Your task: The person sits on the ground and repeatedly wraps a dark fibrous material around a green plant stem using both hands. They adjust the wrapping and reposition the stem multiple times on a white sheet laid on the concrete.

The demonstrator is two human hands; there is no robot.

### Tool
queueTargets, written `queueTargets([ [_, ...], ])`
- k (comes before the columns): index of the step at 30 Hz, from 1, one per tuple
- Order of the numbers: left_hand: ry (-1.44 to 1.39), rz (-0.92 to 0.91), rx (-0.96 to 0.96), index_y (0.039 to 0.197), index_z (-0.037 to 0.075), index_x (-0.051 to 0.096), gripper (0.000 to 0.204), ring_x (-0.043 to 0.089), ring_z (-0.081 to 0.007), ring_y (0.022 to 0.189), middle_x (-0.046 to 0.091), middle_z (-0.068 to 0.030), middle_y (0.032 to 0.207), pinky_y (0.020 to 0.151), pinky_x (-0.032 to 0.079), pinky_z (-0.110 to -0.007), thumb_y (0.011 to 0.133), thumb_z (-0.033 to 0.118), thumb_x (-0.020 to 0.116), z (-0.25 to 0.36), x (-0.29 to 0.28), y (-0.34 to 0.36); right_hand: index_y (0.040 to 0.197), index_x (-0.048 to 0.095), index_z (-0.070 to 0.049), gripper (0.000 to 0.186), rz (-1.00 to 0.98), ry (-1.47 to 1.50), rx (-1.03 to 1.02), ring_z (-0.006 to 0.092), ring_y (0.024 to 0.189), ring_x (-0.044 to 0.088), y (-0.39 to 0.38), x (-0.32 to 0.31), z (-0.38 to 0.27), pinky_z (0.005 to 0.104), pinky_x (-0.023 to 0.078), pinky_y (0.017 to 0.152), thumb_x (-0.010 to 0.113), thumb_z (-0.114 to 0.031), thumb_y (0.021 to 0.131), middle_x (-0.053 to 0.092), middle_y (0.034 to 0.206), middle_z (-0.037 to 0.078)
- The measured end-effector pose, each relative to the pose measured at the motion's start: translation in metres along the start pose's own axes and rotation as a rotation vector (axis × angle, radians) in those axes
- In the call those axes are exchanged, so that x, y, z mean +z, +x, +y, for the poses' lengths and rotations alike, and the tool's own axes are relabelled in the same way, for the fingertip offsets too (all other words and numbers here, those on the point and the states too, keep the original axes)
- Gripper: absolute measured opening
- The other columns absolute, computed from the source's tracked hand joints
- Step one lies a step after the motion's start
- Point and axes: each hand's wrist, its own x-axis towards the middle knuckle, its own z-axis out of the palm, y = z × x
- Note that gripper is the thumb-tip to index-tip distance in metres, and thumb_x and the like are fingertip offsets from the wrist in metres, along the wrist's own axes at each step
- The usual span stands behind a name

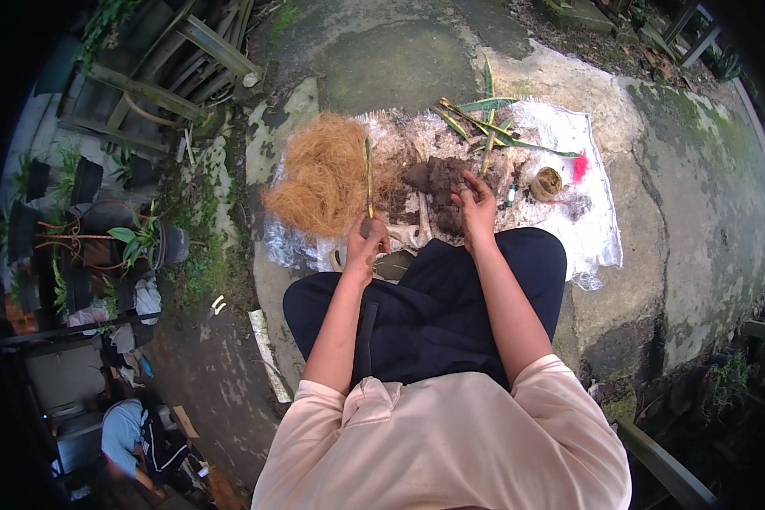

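Note:
My left hand [366, 246] is closed around the base of an upright, yellow-edged snake plant leaf [369, 174]. A dark lump shows at the foot of that leaf, partly hidden by the fingers. Just left of it lies a big heap of brown coconut fibre [319, 174]. My right hand [474, 206] hovers at the right edge of a dark soil pile [440, 183], its fingers loosely bent and apart, with nothing visible between them. Several more snake plant leaves [495, 127] lie beyond that hand.
A white plastic sheet [599, 217] lies under the materials. On it stand a round tub [546, 184], a small marker-like tube [511, 195] and a pink-red bundle [580, 167]. Potted plants [140, 238] line the left. A person [132, 438] bends down at lower left.

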Motion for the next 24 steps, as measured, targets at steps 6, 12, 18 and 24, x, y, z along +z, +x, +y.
queueTargets([
  [6, 0.075, -0.025, -0.077, 0.095, 0.011, 0.052, 0.037, 0.052, -0.0125, 0.06, 0.048, 0.0005, 0.066, 0.056, 0.043, -0.027, 0.098, 0.048, 0.057, -0.014, -0.032, 0.016, 0.125, 0.059, -0.002, 0.032, -0.032, -0.016, -0.042, 0.0107, 0.073, 0.063, -0.001, 0.003, 0.001, 0.0227, 0.047, 0.058, 0.062, -0.015, 0.096, 0.064, 0.094, 0.006],
  [12, -0.083, -0.076, -0.146, 0.1, 0.013, 0.053, 0.035, 0.057, -0.0152, 0.065, 0.057, -0.0041, 0.079, 0.059, 0.045, -0.028, 0.098, 0.048, 0.056, 0.001, -0.019, 0.01, 0.121, 0.06, -0.002, 0.028, 0.034, -0.013, 0.017, 0.009, 0.058, 0.06, -0.003, 0.001, -0.01, 0.0236, 0.042, 0.049, 0.059, -0.02, 0.099, 0.064, 0.09, 0.007],
  [18, -0.245, -0.122, -0.204, 0.109, 0.013, 0.053, 0.032, 0.062, -0.0181, 0.071, 0.063, -0.0087, 0.091, 0.063, 0.051, -0.031, 0.101, 0.044, 0.05, -0.003, -0.034, 0.014, 0.124, 0.056, -0.006, 0.029, 0.022, -0.068, 0.052, 0.0098, 0.062, 0.06, -0.003, 0.003, -0.003, 0.0225, 0.044, 0.051, 0.06, -0.016, 0.098, 0.064, 0.091, 0.008],
  [24, -0.315, -0.127, -0.212, 0.105, 0.011, 0.055, 0.027, 0.068, -0.0202, 0.079, 0.066, -0.0092, 0.096, 0.064, 0.055, -0.03, 0.102, 0.038, 0.052, -0.026, -0.056, 0.018, 0.13, 0.048, -0.004, 0.037, -0.026, -0.068, -0.024, 0.0141, 0.075, 0.064, 0.006, 0.005, 0.022, 0.0251, 0.051, 0.058, 0.061, -0.009, 0.096, 0.06, 0.101, 0.01],
])
